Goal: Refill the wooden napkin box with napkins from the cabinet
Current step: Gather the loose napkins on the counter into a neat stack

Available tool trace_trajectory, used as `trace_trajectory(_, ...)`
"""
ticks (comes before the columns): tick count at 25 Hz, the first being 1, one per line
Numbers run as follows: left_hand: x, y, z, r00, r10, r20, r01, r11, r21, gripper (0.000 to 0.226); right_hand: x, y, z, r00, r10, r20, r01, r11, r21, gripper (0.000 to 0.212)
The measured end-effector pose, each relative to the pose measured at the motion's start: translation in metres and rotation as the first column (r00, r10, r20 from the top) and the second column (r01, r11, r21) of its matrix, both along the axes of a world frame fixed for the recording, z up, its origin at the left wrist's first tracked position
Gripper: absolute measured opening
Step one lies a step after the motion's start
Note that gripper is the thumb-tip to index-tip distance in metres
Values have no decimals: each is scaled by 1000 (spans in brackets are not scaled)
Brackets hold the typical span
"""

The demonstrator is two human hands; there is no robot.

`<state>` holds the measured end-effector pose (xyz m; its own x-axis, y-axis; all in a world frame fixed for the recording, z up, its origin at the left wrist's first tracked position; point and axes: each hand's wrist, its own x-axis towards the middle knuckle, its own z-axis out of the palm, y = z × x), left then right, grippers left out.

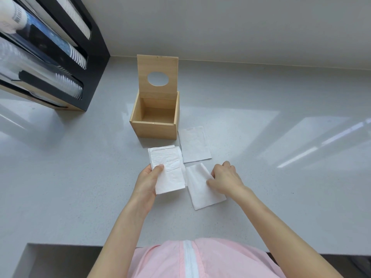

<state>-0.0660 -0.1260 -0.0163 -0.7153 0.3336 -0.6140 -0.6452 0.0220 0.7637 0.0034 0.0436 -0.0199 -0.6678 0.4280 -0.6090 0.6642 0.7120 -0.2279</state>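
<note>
The wooden napkin box [153, 129] stands on the grey counter with its hinged lid [157, 63] raised; the lid has an oval hole and the inside of the box is bare wood. My left hand [147, 182] grips a small stack of white napkins [167, 169] just in front of the box, thumb on top. My right hand [225, 180] pinches the right edge of a folded napkin [200, 189] lying on the counter. A third napkin [193, 144] lies flat to the right of the box, untouched.
A black cup dispenser [60, 57] with stacked cups fills the back left. The grey counter [281, 177] runs to a white wall behind the box. The counter's near edge is by my pink top [200, 257], with a dark gap at lower left.
</note>
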Motion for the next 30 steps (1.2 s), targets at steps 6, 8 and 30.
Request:
trace_trajectory(6, -1, -7, -3, 999, 29, 29, -30, 998, 51, 23, 11, -2, 8, 959, -165, -231, 97, 955, -280, 2)
trace_trajectory(8, -1, -9, -4, 999, 32, 34, -35, 997, 71, 24, 10, -1, 24, 919, -245, -311, 112, 914, -390, 1)
trace_trajectory(30, 8, 2, 7, 995, -65, 70, 48, 974, 220, 43, -18, -46, 24, 755, -533, -382, 224, 758, -613, 13)
